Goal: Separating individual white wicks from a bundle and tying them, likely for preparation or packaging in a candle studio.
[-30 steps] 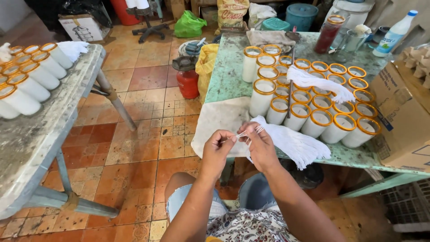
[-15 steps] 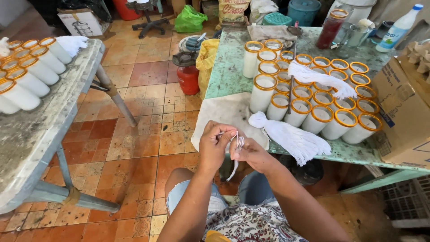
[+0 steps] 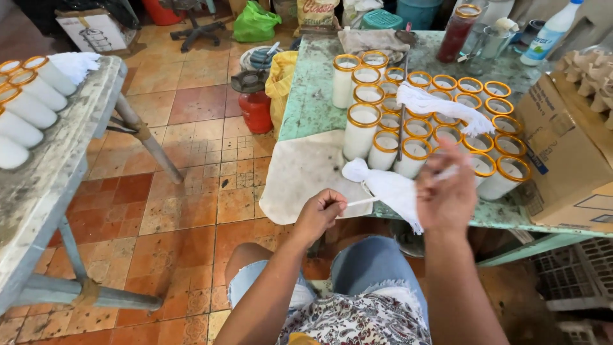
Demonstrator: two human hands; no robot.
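My left hand is closed on a thin white wick that points right, just below the green table's front edge. My right hand is raised and blurred, pinching another white wick in front of the nearest glasses. Several white candle glasses with orange rims stand in rows on the table. A tied bundle of white wicks lies at the table edge between my hands. A second wick bundle rests on top of the glasses.
A stained cloth hangs over the table's near corner. A cardboard box sits at the right. A red canister and a yellow bag stand on the tiled floor. A grey table at the left holds more candles.
My hands were together working a wick in front of my lap. They have now come apart, with the right hand lifted toward the glasses and the left hand staying low.
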